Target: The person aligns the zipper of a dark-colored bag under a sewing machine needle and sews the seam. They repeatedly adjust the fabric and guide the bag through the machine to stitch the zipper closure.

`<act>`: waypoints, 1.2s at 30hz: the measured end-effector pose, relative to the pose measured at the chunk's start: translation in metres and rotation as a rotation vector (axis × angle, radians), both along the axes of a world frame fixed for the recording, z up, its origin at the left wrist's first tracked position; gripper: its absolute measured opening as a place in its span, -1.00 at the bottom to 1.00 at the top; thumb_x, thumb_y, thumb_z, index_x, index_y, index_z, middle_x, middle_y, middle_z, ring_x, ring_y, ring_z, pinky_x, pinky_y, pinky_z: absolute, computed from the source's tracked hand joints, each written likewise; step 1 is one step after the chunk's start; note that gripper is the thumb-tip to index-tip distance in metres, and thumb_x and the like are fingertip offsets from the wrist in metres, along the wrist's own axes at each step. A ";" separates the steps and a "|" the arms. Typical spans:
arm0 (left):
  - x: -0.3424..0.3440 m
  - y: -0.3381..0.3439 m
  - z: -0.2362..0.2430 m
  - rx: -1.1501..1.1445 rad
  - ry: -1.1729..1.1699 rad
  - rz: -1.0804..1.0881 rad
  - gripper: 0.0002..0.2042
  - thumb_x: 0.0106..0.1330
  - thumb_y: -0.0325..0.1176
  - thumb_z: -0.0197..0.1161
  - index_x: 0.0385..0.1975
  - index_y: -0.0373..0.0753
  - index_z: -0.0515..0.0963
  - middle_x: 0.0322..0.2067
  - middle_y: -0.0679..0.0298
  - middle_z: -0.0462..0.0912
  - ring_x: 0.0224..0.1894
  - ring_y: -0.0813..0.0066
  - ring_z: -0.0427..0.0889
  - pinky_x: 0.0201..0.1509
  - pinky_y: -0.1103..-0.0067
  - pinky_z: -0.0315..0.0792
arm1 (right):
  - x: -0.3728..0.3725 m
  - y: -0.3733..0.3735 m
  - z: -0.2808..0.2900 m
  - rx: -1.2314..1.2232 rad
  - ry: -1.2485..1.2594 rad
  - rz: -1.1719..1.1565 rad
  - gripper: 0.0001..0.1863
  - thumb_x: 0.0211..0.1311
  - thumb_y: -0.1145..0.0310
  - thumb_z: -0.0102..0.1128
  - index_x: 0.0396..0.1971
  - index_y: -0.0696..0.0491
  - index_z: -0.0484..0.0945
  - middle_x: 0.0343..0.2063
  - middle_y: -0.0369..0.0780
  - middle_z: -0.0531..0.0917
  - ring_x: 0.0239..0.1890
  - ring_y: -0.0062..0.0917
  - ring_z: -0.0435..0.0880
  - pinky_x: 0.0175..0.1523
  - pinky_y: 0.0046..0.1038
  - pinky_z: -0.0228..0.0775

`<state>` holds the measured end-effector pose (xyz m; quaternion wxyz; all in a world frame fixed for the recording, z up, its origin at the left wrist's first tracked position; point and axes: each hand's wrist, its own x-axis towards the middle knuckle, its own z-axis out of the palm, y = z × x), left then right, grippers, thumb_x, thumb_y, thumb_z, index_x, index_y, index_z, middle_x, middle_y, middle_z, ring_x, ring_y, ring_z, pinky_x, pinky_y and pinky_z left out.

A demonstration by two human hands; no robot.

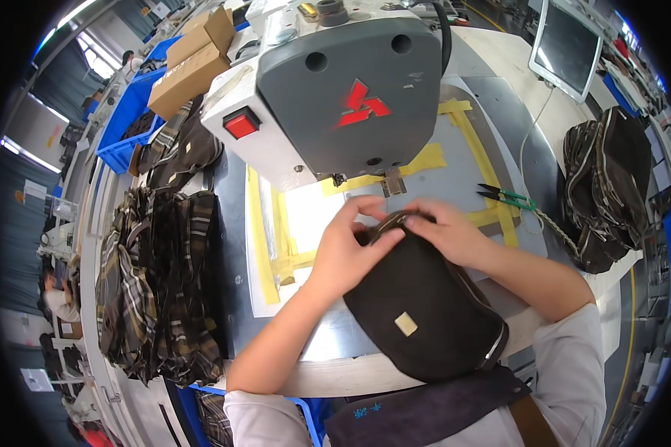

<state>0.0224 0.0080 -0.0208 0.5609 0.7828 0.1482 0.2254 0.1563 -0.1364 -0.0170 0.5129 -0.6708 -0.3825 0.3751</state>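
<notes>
- Dark brown bag, rounded, soft fabric, small pale square patch on its face; lies on the near part of the steel table, far edge tucked just under the sewing head.
- Probably light and floppy: sags under its own weight, folds where pinched, no stiff frame to be seen. Cloth face likely not slippery; pale trim along the right side perhaps firmer.
- Best held at the far rim by the opening, both sides at once, so the edge stays flat; a one-sided hold would likely let it twist or slump.
- Left hand: fingers curled, thumb and fingertips pinched on the far rim of the bag.
- Right hand: fingers bent down, pressing and gripping the same rim just right of the left hand; fingertips nearly touching.
- Needle area directly beyond the fingers; yellow tape marking a frame on the bed around a lit window.
- Snips with green handles to the right, near a cord.
- Pile of plaid bags to the left, well apart; a dark stack at far right.
- Cardboard boxes and blue crates far left; a screen far right.
</notes>
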 end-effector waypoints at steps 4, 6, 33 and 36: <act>-0.003 0.031 -0.002 -0.169 0.241 0.010 -0.78 0.20 -0.36 0.35 -0.26 -0.35 0.55 -0.45 0.29 0.59 -0.39 0.63 0.51 -0.29 0.65 0.40 | 0.004 -0.004 -0.006 0.116 0.278 -0.210 -0.80 0.32 0.36 0.08 -0.16 0.15 0.49 -0.34 -0.32 0.57 -0.24 -0.68 0.51 -0.05 -0.58 0.35; -0.005 0.035 -0.003 -0.067 0.240 0.016 -0.79 0.20 -0.38 0.35 -0.26 -0.34 0.55 -0.46 0.28 0.59 -0.38 0.60 0.52 -0.27 0.63 0.42 | 0.011 -0.005 -0.011 0.047 0.204 -0.051 -0.83 0.28 0.38 0.13 -0.19 0.10 0.49 -0.38 -0.35 0.53 -0.22 -0.71 0.47 -0.05 -0.60 0.32; -0.009 0.010 0.003 0.253 -0.054 -0.133 -0.82 0.03 -0.64 0.32 -0.37 -0.25 0.60 -0.40 0.25 0.58 -0.37 0.32 0.61 -0.30 0.57 0.49 | -0.010 -0.005 -0.006 0.286 -0.539 -0.003 -0.83 0.18 0.45 0.24 -0.23 0.10 0.53 -0.41 -0.23 0.63 -0.36 -0.58 0.62 -0.22 -0.51 0.44; -0.010 0.006 -0.002 0.459 -0.103 -0.102 -0.81 0.01 -0.65 0.34 -0.38 -0.24 0.60 -0.40 0.26 0.58 -0.37 0.33 0.61 -0.31 0.57 0.50 | -0.016 0.000 -0.013 0.266 -0.140 -0.117 -0.85 0.24 0.43 0.21 -0.22 0.09 0.53 -0.46 -0.34 0.57 -0.43 -0.71 0.51 -0.30 -0.56 0.39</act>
